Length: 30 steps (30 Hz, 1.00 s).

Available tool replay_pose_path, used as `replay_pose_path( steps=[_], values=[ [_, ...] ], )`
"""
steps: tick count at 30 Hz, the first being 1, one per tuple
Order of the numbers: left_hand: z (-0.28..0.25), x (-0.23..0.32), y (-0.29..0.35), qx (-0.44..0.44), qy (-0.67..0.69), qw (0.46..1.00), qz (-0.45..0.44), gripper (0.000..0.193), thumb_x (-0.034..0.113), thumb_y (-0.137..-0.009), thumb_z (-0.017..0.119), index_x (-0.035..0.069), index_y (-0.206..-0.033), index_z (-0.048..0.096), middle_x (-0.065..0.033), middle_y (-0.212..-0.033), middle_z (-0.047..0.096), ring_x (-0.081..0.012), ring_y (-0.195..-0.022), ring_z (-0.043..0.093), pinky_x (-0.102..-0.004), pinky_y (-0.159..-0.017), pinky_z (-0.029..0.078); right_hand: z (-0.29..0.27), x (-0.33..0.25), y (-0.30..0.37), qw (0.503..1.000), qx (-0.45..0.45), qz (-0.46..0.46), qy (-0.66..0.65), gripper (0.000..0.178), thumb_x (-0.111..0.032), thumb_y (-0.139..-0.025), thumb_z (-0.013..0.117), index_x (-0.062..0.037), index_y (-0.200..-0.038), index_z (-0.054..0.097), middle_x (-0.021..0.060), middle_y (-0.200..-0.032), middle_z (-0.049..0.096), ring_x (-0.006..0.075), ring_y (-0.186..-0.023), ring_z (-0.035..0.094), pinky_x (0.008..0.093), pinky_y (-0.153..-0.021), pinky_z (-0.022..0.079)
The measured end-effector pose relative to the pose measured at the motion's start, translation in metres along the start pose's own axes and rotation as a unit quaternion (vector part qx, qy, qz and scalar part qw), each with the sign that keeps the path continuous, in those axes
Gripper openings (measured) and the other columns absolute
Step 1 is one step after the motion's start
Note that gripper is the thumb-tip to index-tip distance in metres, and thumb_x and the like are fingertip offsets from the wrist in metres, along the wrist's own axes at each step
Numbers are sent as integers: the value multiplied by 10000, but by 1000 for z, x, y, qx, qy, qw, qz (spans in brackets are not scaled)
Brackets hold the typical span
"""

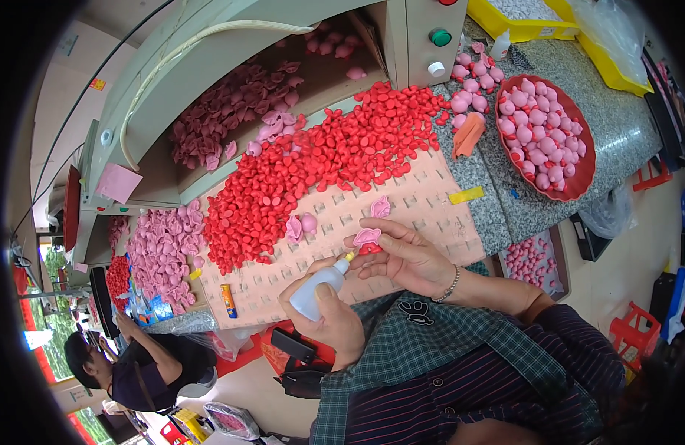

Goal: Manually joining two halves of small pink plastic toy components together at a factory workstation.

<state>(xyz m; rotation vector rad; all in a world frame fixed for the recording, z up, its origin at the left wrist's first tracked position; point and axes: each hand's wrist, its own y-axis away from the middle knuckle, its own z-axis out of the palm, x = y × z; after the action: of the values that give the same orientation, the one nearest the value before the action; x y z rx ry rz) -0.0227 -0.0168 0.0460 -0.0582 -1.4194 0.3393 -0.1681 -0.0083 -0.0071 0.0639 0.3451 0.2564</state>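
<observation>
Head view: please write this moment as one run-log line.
left hand: holds glue bottle | right hand: holds pink piece | nozzle at piece | red pieces on board

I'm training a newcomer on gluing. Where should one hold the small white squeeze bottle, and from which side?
Grip the squeeze bottle round its soft, wide belly, coming from the base end, as the left hand does. Its thin nozzle slants up toward the pink piece in the right hand, so that end should stay free.

The right hand [405,256] covers most of the small red piece [370,249] under the pink part [367,236]. Far right, the yellow tray [520,30] is cut off by the picture's edge.
</observation>
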Motion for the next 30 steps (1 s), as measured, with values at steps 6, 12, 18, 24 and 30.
replay_pose_path(
  steps=[6, 12, 18, 24, 30],
  values=[
    [5, -4, -1, -12, 8, 1000, -11, 245, 118, -951, 583, -17, -1082, 425, -280, -1022, 638, -292, -968, 626, -433, -898, 521, -3, 2, 0, 1000, -7, -7, -22, 396, -172, -1043, 470, -117, -1435, 453, 219, -1384, 531, 298, -1171, 617, 442, -1003, 514],
    [7, -3, 0, -36, -19, 999, -5, 230, 99, -954, 568, -13, -1085, 415, -276, -1035, 644, -293, -982, 631, -433, -907, 517, -5, 4, -1, 1000, -6, -9, -22, 380, -153, -1036, 482, -110, -1414, 483, 200, -1376, 540, 296, -1259, 551, 453, -1036, 491],
    [7, -3, 0, -47, -43, 998, 2, 209, 69, -946, 556, -19, -1080, 421, -269, -1034, 645, -293, -994, 637, -430, -920, 511, -2, 3, -1, 1000, -3, -13, -27, 373, -133, -1031, 486, -103, -1403, 498, 187, -1368, 549, 292, -1279, 533, 452, -1047, 481],
    [8, -3, -1, -50, -47, 998, 1, 218, 47, -933, 564, -25, -1085, 425, -265, -1041, 640, -296, -999, 638, -433, -926, 512, -3, 2, -2, 999, -10, -15, -31, 360, -131, -1030, 490, -93, -1387, 511, 176, -1360, 555, 286, -1281, 530, 447, -1046, 481],
    [8, -2, 0, -51, -46, 998, 1, 229, 56, -933, 582, -28, -1086, 433, -262, -1048, 637, -299, -1006, 637, -433, -928, 512, -4, 3, -1, 1000, -8, -18, -20, 357, -125, -1028, 492, -91, -1383, 517, 169, -1370, 551, 280, -1291, 523, 448, -1048, 479]
  ],
)
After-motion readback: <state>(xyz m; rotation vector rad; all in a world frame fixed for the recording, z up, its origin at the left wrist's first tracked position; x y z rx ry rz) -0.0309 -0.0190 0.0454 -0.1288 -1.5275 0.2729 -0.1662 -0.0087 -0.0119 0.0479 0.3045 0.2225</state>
